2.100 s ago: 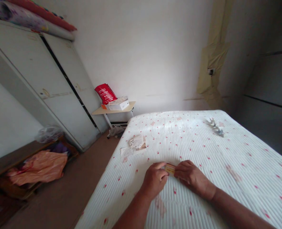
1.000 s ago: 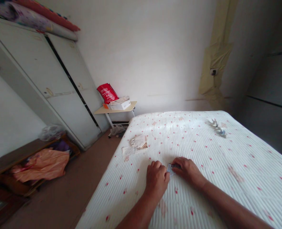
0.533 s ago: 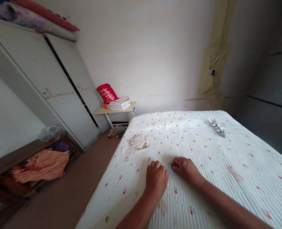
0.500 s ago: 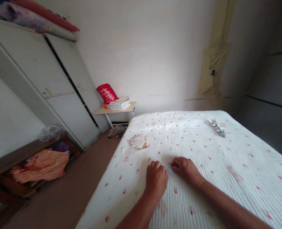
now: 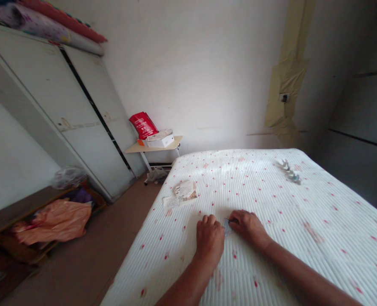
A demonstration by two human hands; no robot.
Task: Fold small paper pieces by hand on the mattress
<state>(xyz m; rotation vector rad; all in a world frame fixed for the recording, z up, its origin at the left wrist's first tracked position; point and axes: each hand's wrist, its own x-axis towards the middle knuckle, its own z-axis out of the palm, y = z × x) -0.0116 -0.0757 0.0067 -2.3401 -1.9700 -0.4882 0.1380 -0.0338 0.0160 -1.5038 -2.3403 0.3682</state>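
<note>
Flanking a card [image 5: 227, 228], hands [image 5: 210, 236] rest inside mattress [image 5: 249, 191] edges.

Bedspread [image 5: 242, 187]: white, fine ribbed lines, red spots. Small piece [image 5: 227, 227]: pale blue. Bag [image 5: 142, 125]: red, white lettering. Crumpled plastic [image 5: 54, 221]: orange.

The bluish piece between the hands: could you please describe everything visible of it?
The small bluish piece looks thin and flat, perhaps paper, with markings too small to read. It is on or just above the bedcover, between the left hand and right hand, which partly hide its outline; the right seems to pinch it.
</note>
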